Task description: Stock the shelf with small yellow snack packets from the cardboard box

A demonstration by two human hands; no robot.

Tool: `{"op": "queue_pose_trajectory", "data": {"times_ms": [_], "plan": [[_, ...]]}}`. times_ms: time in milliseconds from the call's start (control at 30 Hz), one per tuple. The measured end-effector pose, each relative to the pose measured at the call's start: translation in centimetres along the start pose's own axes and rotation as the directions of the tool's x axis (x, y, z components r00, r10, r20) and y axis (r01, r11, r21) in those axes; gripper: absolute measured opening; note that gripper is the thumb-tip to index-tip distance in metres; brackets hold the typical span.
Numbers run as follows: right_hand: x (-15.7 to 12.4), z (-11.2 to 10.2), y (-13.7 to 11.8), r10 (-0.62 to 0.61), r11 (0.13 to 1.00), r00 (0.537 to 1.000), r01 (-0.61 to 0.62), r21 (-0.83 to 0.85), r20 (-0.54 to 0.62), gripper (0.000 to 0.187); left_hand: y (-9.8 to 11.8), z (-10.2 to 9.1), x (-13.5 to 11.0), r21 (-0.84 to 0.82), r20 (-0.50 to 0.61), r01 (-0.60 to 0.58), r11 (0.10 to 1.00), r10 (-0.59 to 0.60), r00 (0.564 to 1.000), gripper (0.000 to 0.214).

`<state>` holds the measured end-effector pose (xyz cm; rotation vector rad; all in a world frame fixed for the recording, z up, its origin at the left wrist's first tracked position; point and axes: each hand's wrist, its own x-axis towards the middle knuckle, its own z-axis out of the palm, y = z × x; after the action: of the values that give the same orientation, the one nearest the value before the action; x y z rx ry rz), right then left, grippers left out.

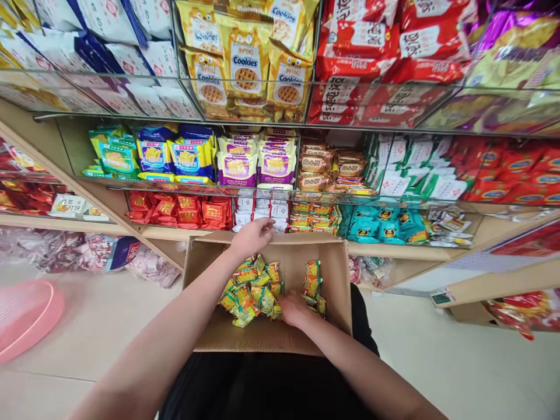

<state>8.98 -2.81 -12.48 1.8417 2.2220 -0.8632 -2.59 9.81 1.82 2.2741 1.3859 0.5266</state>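
A cardboard box is propped against the shelf front, with small yellow-green wrapped snack packets heaped in its left part and a smaller group at the right. My right hand is down inside the box, its fingers curled against the packets in the middle; the fingertips are partly hidden. Above the box's far edge, my left hand is at the lowest shelf, just before the small white packets. Its fingers are bent inward, and anything between them cannot be made out. Matching yellow packets fill the shelf compartment to its right.
Glass-fronted shelves hold yellow cookie bags, red bags, purple biscuit packs and red packets. Teal packets lie at right. A pink basket stands on the floor at left; bagged goods lie under the shelf.
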Motion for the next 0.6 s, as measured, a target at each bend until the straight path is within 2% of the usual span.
{"op": "queue_pose_trajectory", "data": {"times_ms": [100, 167, 233, 333, 400, 433, 500, 567, 600], "plan": [[-0.9, -1.2, 0.9, -0.010, 1.000, 0.999, 0.011, 0.013, -0.032, 0.025, 0.9, -0.1, -3.9, -0.094, -0.251, -0.190, 0.977, 0.161, 0.955, 0.027], [-2.3, -2.7, 1.4, -0.025, 0.995, 0.995, 0.034, 0.093, -0.095, 0.028, 1.5, 0.5, -7.0, -0.172, -0.243, -0.243, 0.955, 0.198, 0.950, 0.025], [-4.0, -4.5, 1.5, -0.075, 0.943, 0.983, 0.125, 0.307, -0.170, 0.032, 2.0, 1.3, -9.7, -0.291, -0.177, -0.163, 0.943, 0.114, 0.978, 0.028], [-6.3, -7.1, 1.1, -0.191, 0.738, 0.954, 0.296, 0.607, -0.233, 0.032, 2.7, 2.4, -11.4, -0.482, 0.041, 0.094, 0.871, -0.085, 0.996, 0.038], [-7.3, -8.3, 0.4, -0.239, 0.644, 0.944, 0.330, 0.690, -0.229, 0.030, 3.0, 2.8, -11.3, -0.589, 0.185, 0.176, 0.789, -0.080, 0.979, 0.036], [-7.6, -8.6, 0.0, -0.240, 0.594, 0.945, 0.324, 0.736, -0.222, 0.030, 3.2, 2.8, -11.1, -0.637, 0.212, 0.185, 0.748, -0.060, 0.975, 0.035], [-8.2, -8.9, -0.8, -0.199, 0.455, 0.954, 0.291, 0.842, -0.223, 0.032, 3.5, 2.7, -10.7, -0.723, 0.177, 0.191, 0.664, -0.088, 0.980, 0.035], [-8.5, -8.9, -1.3, -0.098, 0.321, 0.961, 0.276, 0.906, -0.258, 0.035, 3.9, 2.6, -10.5, -0.796, 0.083, 0.181, 0.577, -0.192, 0.978, 0.035], [-8.6, -8.8, -1.5, -0.027, 0.285, 0.955, 0.290, 0.913, -0.295, 0.035, 4.2, 2.6, -10.5, -0.832, 0.043, 0.170, 0.528, -0.244, 0.969, 0.034]]}}
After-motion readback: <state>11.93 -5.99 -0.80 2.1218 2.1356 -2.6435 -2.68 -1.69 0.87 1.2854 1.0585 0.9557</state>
